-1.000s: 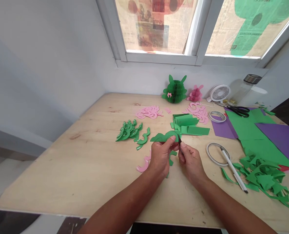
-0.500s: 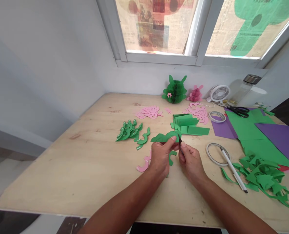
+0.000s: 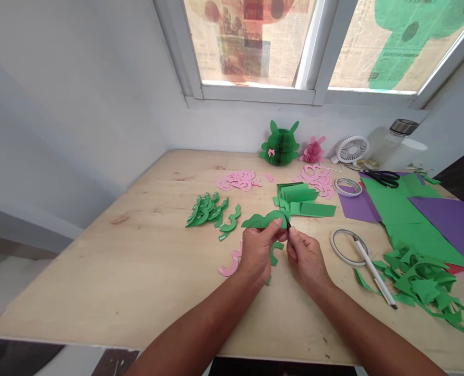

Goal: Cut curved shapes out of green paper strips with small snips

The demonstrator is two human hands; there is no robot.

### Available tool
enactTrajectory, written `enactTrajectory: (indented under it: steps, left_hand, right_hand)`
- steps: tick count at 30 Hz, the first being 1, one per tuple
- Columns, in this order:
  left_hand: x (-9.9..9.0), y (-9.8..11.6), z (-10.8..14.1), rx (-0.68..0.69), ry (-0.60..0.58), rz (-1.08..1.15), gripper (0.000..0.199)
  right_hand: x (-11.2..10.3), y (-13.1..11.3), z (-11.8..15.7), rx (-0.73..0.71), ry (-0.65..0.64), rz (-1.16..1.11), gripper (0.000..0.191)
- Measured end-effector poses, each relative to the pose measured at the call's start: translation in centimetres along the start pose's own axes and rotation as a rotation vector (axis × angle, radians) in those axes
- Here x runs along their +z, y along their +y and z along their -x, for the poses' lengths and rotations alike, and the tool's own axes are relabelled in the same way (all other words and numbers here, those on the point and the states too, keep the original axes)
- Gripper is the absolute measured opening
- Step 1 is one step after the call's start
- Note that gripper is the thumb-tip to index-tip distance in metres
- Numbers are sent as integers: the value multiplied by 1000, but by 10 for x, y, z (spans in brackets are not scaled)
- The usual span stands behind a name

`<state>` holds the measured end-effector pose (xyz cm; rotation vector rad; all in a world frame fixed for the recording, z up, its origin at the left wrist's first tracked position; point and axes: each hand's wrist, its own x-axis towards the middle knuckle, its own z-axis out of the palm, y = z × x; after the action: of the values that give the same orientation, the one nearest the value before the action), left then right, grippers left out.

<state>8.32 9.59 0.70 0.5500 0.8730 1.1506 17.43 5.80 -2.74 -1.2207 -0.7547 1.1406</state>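
Pinched in my left hand (image 3: 258, 249) is a wavy-edged piece of green paper (image 3: 275, 218), raised above the table. My right hand (image 3: 305, 257) is closed on small dark scissors (image 3: 288, 226), whose blades meet the paper's right end; most of the handles are hidden in my fingers. Below the hands lies a green paper cutout (image 3: 276, 253), partly covered. A pink curved cutout (image 3: 229, 268) rests beside my left wrist. Farther left are a single green curved cutout (image 3: 230, 223) and a pile of green curved cutouts (image 3: 206, 209).
Folded green strips (image 3: 300, 196) lie beyond my hands, with pink cutouts (image 3: 241, 180) behind. To the right are a tape roll (image 3: 335, 248), a white pen (image 3: 376, 277), green scraps (image 3: 427, 287) and black scissors (image 3: 382, 178). A green paper figure (image 3: 282, 148) and a fan (image 3: 352, 150) stand by the wall.
Almost nothing differs. The right end of the green paper has shifted slightly at the scissor blades; both hands keep their places and the view has moved a touch.
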Motion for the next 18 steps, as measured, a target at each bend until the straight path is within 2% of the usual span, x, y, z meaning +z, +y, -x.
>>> enactTrajectory:
  steps: [18]
  left_hand:
    - [-2,4,-4,7,-77,-37,24]
  right_hand:
    - [0,0,0,4,1,8,48]
